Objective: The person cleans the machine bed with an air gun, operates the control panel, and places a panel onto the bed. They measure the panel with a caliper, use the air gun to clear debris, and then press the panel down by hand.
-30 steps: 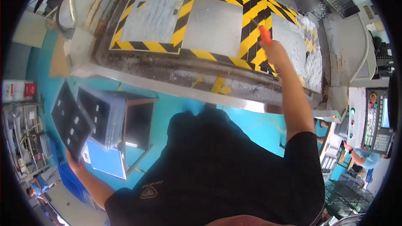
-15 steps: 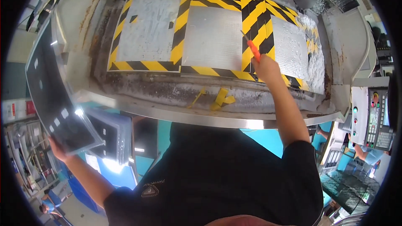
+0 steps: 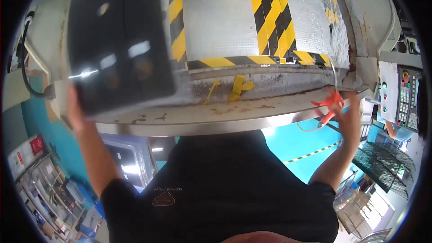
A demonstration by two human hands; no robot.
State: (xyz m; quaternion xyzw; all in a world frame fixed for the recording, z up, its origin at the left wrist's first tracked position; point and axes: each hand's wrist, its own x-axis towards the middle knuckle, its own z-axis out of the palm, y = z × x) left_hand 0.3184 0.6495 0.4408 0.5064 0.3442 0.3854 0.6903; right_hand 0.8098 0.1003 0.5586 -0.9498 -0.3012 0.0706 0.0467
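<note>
My left hand grips the lower left edge of a large dark glossy panel with several pale patches on it. The panel is tilted over the left part of the machine bed, covers the left bare plate there, and is smeared by motion. My right hand, fingers curled, holds a red tool that looks like an air blow gun, at the bed's front right edge. A pale thin tube rises from it, and another loops below. Blur hides its exact shape.
Yellow-black striped tape frames metal plates on the bed. Yellow tape scraps lie in the front gutter. A metal rim runs along the front. More wrapped dark panels stand lower left. A control panel is at right.
The dark panel has swung from the far left in over the bed with my left hand. My right hand has drawn back from the striped tape to the front right edge, bringing the red tool along.
</note>
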